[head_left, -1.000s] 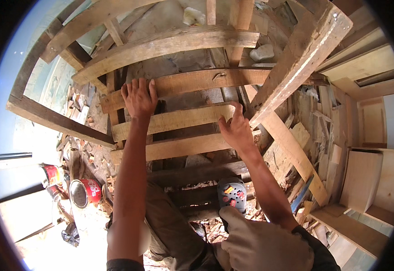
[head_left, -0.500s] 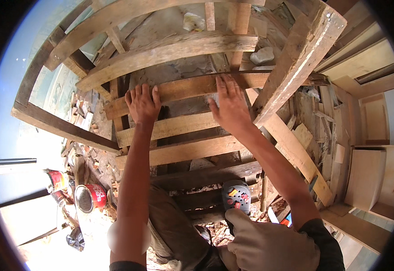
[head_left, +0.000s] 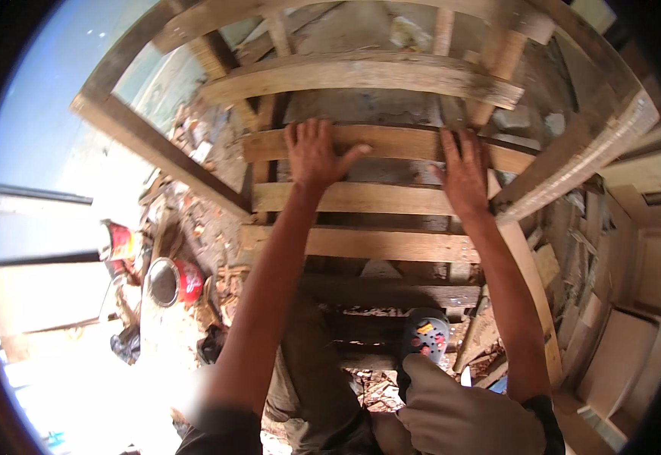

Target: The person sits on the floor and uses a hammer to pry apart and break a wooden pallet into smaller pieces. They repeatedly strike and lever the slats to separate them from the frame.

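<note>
Both hands rest on one brown wooden slat point(head_left: 402, 142), part of a large slatted wooden frame. My left hand point(head_left: 317, 158) lies near the slat's left end, fingers stretched over the board and thumb spread out to the right. Toward the right end lies my right hand point(head_left: 463, 168), its fingers extended across the same slat and its thumb apart. Neither hand holds anything loose. Nearer to me run two lighter slats, one point(head_left: 383, 199) just below the hands and another point(head_left: 376, 243) below that. A rough curved-looking slat point(head_left: 361, 76) crosses the frame beyond the hands.
Upright posts rise on the left point(head_left: 171, 163) and right point(head_left: 581, 163). My foot in a grey clog point(head_left: 438, 334) is by the darker near slats. A red can point(head_left: 186, 282) stands left among wood scraps. Offcuts and a box-like wooden piece point(head_left: 622, 360) lie right.
The view has turned, so the frame and cans appear farther right. Both hands stay on the same slat. My left thumb has spread away from the fingers.
</note>
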`<control>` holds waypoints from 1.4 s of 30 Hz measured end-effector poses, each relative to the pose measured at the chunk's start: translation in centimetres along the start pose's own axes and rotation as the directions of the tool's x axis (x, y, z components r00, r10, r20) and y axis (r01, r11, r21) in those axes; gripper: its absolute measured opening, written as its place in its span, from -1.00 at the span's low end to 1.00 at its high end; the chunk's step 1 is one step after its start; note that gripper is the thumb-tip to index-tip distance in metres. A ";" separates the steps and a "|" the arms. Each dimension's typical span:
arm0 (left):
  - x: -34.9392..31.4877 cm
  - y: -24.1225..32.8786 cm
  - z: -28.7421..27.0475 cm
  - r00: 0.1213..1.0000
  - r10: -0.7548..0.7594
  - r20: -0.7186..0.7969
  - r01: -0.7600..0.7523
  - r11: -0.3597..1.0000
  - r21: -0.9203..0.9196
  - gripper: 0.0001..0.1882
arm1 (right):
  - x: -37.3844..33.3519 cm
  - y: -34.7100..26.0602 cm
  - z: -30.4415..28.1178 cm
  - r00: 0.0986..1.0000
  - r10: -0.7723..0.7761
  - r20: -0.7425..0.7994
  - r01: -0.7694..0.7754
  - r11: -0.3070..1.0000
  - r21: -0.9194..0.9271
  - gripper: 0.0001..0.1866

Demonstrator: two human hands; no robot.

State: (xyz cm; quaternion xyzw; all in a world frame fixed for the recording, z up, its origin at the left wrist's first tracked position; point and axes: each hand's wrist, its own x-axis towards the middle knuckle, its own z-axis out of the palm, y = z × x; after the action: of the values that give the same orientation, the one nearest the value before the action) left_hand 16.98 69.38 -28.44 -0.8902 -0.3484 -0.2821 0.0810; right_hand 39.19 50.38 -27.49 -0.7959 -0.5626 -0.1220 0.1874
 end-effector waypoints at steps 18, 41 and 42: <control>-1.1 0.1 -0.8 0.988 -0.064 0.138 0.076 0.994 -0.079 0.12 | 1.2 0.3 -1.6 0.993 -0.042 0.109 0.049 0.997 -0.063 -0.18; 0.4 -0.6 -0.2 0.992 0.020 0.122 -0.028 0.998 0.061 -0.03 | -12.4 -2.3 -6.9 0.917 0.363 0.168 -0.370 0.613 0.698 -0.83; 0.4 -0.4 -0.2 0.993 0.025 0.117 -0.032 0.998 0.055 -0.02 | -13.3 -1.3 -6.7 0.906 0.385 0.178 -0.393 0.605 0.692 -0.84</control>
State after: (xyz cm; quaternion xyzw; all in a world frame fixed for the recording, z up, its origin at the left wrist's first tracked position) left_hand 16.89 69.80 -28.02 -0.9073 -0.3477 -0.2185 0.0900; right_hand 33.62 36.58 -26.59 -0.7631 -0.3796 0.1537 0.5000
